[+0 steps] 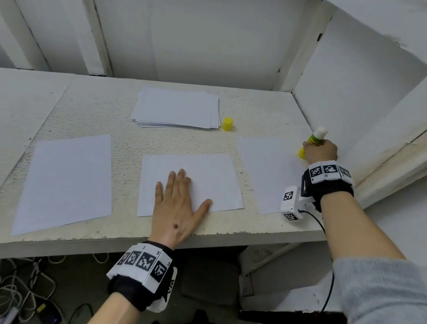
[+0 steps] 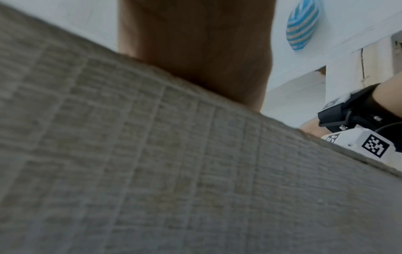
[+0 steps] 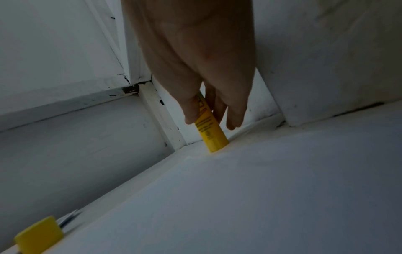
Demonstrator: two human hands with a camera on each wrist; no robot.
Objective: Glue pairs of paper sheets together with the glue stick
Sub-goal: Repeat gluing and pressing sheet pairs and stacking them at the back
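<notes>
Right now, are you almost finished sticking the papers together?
Not nearly. The cap is off and stands beside the paper pile. The right hand holds the glue stick, its end down on the right sheet. The left hand rests flat on the middle sheet. The left sheet and the pile look untouched. I can't tell if any are already pairs.

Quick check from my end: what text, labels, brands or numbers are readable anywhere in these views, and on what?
Yellow glue stick in the right hand: printed label and small lines of text, too blurred to read.
Black-and-white square code markers on the wristbands: patterns only, no legible words.
White paper sheets: blank.
Yellow plastic cap: no text visible.
</notes>
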